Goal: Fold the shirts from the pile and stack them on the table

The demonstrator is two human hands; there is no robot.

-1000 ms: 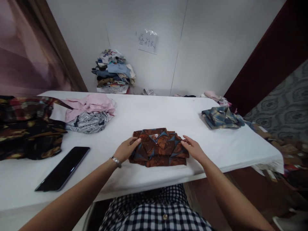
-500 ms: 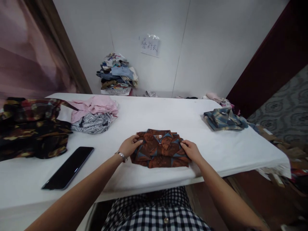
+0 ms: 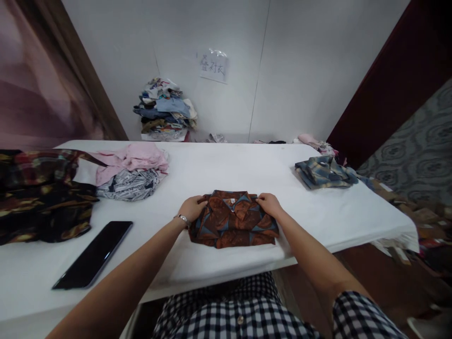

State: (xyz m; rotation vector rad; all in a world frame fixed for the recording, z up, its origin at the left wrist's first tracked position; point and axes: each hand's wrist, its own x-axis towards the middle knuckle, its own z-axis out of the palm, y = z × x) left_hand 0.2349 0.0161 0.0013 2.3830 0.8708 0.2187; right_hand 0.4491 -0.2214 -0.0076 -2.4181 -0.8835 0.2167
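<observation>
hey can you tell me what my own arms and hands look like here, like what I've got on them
Both hands are gloveless. The left hand has a silver-coloured band at its wrist; the right hand has none. A black-and-white checked sleeve covers the upper right arm.

Counted before you: two hands [image 3: 192, 208], one bracelet [image 3: 183, 219], one brown patterned shirt [image 3: 233, 228], one phone [image 3: 93, 254], one table [image 3: 226, 165], one wall sign [image 3: 213, 67]; heaped garments [image 3: 171, 108] uncountable.

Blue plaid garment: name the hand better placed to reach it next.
The right hand, I judge: it is nearer the blue plaid garment, which lies farther right. The left hand is at the opposite side of the brown garment. Both seem to grip it.
</observation>
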